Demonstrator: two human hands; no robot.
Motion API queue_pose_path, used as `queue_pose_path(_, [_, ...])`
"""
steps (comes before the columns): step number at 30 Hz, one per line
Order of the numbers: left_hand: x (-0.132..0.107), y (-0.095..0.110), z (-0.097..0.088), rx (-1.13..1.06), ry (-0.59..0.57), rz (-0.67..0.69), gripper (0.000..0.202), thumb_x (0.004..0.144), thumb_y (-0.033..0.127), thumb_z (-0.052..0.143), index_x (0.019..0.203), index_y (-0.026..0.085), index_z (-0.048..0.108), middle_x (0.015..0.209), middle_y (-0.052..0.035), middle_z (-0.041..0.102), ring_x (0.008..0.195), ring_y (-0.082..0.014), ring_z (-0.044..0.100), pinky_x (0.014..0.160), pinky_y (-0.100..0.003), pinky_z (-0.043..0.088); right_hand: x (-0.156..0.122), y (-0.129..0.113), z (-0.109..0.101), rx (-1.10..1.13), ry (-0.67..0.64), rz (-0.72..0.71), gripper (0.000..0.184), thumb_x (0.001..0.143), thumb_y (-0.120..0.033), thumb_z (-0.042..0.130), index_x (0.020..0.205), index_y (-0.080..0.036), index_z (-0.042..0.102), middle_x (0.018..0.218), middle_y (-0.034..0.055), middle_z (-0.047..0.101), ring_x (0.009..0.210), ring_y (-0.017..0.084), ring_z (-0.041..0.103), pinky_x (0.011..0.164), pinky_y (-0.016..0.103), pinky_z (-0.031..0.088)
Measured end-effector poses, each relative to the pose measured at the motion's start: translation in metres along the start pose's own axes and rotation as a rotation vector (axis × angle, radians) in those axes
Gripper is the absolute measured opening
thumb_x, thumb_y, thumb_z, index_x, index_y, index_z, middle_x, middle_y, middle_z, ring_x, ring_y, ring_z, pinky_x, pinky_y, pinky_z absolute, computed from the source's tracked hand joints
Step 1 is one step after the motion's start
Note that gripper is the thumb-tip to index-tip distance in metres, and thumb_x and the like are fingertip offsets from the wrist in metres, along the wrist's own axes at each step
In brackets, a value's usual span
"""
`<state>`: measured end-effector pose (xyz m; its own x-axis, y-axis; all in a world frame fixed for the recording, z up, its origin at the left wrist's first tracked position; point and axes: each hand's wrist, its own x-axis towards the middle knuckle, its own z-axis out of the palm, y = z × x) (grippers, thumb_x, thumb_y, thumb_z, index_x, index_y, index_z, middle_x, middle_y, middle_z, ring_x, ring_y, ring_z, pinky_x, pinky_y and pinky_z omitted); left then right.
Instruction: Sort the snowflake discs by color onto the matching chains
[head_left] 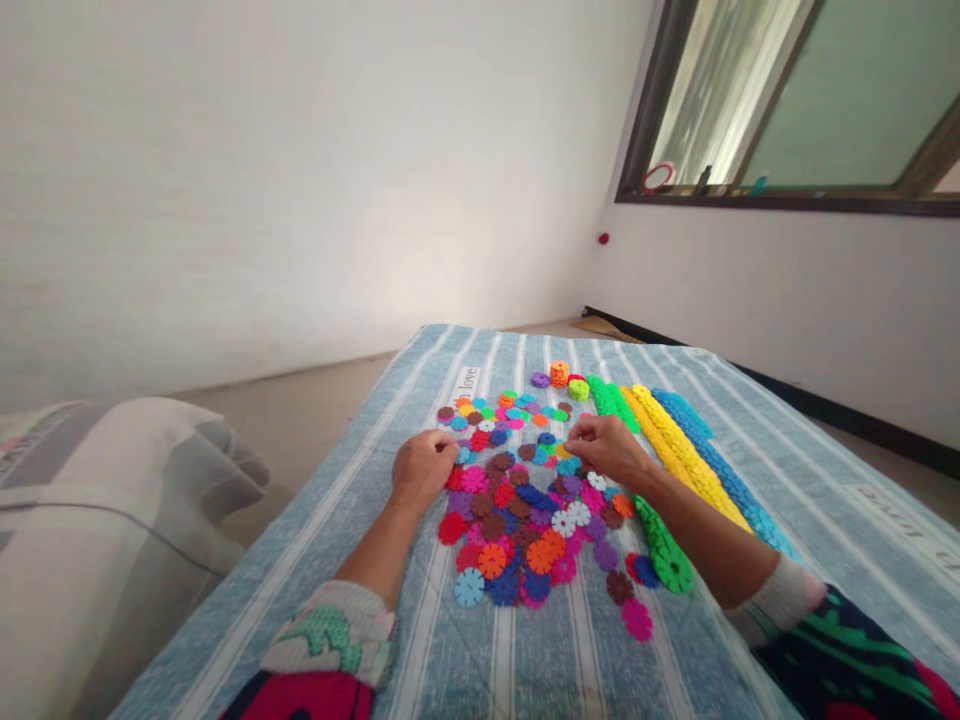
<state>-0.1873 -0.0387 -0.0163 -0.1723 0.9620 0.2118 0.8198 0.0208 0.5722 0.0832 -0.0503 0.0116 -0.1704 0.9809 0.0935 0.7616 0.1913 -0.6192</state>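
Observation:
A spread of notched plastic discs (493, 527) in many colours lies in a loose pile on a striped blue cloth. My left hand (425, 466) rests at the pile's left edge, fingers pinched together beside a light blue disc (463, 455). Across the pile, my right hand (609, 447) is closed in a pinch, its fingertips right by a yellow disc (562, 451). Whether either pinch holds a disc is too small to tell. Under and beside my right forearm run long rows of stacked discs: green (660, 545), yellow (694, 462) and blue (739, 500).
Short stacks of orange (559, 374), purple (541, 380) and lime discs (578, 390) stand at the far side. A grey-and-white fabric-covered thing (112, 500) is at the left. Beyond the cloth-covered table (360, 500) are a white wall and a window (825, 100).

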Motion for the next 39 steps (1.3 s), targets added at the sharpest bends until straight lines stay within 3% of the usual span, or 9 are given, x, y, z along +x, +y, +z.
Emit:
queue_pose_path(6, [0.003,0.0,0.0,0.019,0.004,0.009,0.024,0.074,0.028,0.051,0.079,0.021,0.073,0.088,-0.0041,0.075,0.086,-0.0219,0.066,0.078,-0.029,0.047,-0.035,0.025,-0.05,0.131,-0.012,0.049,0.018,0.073,-0.032,0.056,0.068,-0.016,0.062,0.046,-0.0037,0.053,0.04,0.008,0.043,0.043,0.02,0.032])
queue_pose_path(12, [0.008,-0.002,-0.001,0.041,0.002,0.055,0.026,0.074,0.032,0.05,0.081,0.022,0.073,0.089,-0.0034,0.075,0.086,-0.0223,0.066,0.077,-0.028,0.048,-0.079,0.051,-0.086,0.076,-0.095,0.121,0.016,0.071,-0.03,0.052,0.063,-0.018,0.057,0.047,-0.0043,0.052,0.042,0.009,0.044,0.044,0.02,0.033])
queue_pose_path(17, [0.008,0.002,-0.005,0.095,0.004,0.029,0.026,0.075,0.033,0.051,0.084,0.021,0.073,0.091,-0.0025,0.075,0.084,-0.0214,0.066,0.075,-0.027,0.048,-0.101,0.073,-0.091,0.095,-0.129,0.153,0.012,0.07,-0.027,0.049,0.061,-0.019,0.052,0.048,-0.0045,0.05,0.043,0.01,0.048,0.045,0.021,0.035])
queue_pose_path(22, [0.008,0.01,-0.009,0.133,-0.045,-0.002,0.029,0.078,0.032,0.051,0.092,0.018,0.073,0.102,-0.0036,0.074,0.093,-0.0212,0.064,0.082,-0.027,0.045,-0.11,0.087,-0.092,0.05,-0.153,0.164,0.012,0.069,-0.024,0.048,0.065,-0.018,0.056,0.052,-0.0034,0.053,0.047,0.01,0.051,0.047,0.021,0.037])
queue_pose_path(32, [0.01,0.004,-0.004,0.105,-0.028,-0.028,0.031,0.077,0.032,0.053,0.095,0.017,0.072,0.1,-0.0032,0.074,0.088,-0.0195,0.064,0.079,-0.026,0.045,-0.119,0.088,-0.096,-0.027,-0.24,0.18,0.016,0.069,-0.026,0.047,0.069,-0.016,0.06,0.056,-0.0016,0.055,0.049,0.012,0.053,0.049,0.022,0.039])
queue_pose_path(39, [0.008,-0.002,-0.001,0.055,0.019,0.025,0.025,0.074,0.03,0.054,0.084,0.018,0.073,0.088,-0.0045,0.074,0.086,-0.0213,0.066,0.077,-0.027,0.046,-0.119,0.083,-0.097,-0.178,-0.218,0.169,0.019,0.069,-0.023,0.047,0.072,-0.016,0.064,0.061,-0.0002,0.056,0.053,0.012,0.053,0.052,0.023,0.038])
